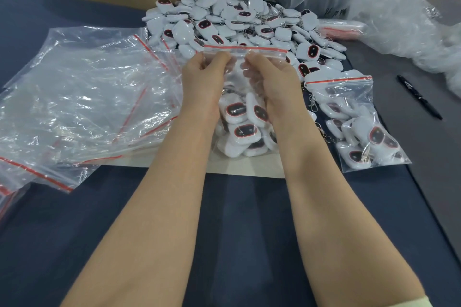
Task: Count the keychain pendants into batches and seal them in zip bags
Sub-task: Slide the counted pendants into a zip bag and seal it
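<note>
Both forearms converge; left hand [203, 75] and right hand [269, 77] fingers pinch the filled zip bag [243, 127] below its red seal strip [245, 48], which runs left-right just beyond the fingertips.

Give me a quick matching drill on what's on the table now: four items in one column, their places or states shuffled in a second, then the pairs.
Items
1. filled zip bag
2. second filled bag
3. empty zip bags
4. black marker

Places or states
A. heaped flat on the left
B. lying alone at the far right
C. held at its top by both hands
D. lying right of the hands, untouched

Pairs: 1-C, 2-D, 3-A, 4-B
</note>
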`<state>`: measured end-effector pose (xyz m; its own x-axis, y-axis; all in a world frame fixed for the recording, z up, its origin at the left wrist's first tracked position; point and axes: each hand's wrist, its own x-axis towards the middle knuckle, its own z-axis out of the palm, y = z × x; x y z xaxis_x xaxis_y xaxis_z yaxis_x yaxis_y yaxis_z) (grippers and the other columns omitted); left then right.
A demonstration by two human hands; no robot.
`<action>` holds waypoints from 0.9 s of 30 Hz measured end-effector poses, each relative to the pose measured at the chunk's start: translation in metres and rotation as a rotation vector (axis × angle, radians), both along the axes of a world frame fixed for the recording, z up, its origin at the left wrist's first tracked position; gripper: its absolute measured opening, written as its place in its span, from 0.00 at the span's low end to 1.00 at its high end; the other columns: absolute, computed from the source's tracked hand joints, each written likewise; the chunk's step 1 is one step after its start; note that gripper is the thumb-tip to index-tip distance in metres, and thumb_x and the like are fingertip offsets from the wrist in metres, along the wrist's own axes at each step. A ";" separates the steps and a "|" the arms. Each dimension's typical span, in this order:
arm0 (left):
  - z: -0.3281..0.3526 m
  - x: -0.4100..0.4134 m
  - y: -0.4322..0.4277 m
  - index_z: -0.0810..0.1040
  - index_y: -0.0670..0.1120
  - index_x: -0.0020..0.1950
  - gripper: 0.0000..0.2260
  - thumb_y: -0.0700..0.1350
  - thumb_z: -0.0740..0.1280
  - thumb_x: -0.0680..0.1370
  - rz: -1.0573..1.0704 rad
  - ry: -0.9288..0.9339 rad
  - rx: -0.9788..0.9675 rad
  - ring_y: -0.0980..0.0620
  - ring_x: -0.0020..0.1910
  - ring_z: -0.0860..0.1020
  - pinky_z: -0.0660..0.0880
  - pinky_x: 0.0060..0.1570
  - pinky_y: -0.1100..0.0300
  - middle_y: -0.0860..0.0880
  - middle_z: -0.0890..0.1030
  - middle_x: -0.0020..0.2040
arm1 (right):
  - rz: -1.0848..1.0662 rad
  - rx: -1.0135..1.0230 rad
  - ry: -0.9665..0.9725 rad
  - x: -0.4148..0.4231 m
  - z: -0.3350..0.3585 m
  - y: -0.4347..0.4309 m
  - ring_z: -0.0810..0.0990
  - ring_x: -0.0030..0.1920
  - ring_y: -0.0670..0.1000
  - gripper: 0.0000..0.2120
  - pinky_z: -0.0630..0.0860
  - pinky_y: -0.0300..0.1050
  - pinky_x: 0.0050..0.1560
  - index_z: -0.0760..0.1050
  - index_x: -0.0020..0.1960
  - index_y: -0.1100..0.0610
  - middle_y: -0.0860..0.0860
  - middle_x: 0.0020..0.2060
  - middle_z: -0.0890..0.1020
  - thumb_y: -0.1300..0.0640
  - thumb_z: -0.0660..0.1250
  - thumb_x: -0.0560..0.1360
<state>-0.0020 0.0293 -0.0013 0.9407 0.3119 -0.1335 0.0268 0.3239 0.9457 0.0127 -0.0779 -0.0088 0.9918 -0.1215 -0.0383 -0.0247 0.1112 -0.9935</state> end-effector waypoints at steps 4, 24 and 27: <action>0.000 0.000 0.000 0.79 0.44 0.40 0.03 0.37 0.69 0.73 0.002 -0.003 0.006 0.42 0.50 0.82 0.77 0.56 0.44 0.46 0.83 0.40 | -0.009 -0.023 -0.014 -0.001 0.001 0.001 0.77 0.32 0.45 0.17 0.72 0.41 0.42 0.80 0.26 0.53 0.48 0.30 0.82 0.57 0.70 0.74; -0.003 0.000 -0.001 0.81 0.45 0.35 0.07 0.40 0.72 0.72 -0.052 -0.034 0.056 0.45 0.43 0.83 0.80 0.51 0.45 0.46 0.83 0.36 | 0.058 -0.010 -0.042 -0.003 0.001 0.000 0.79 0.28 0.43 0.14 0.74 0.34 0.30 0.83 0.30 0.54 0.49 0.29 0.83 0.59 0.70 0.74; -0.004 0.001 -0.001 0.79 0.46 0.34 0.07 0.41 0.73 0.72 -0.046 -0.023 0.054 0.47 0.41 0.82 0.80 0.50 0.48 0.49 0.82 0.34 | 0.036 -0.016 -0.045 -0.002 0.000 0.001 0.79 0.29 0.45 0.09 0.75 0.37 0.33 0.82 0.35 0.58 0.51 0.29 0.82 0.59 0.71 0.73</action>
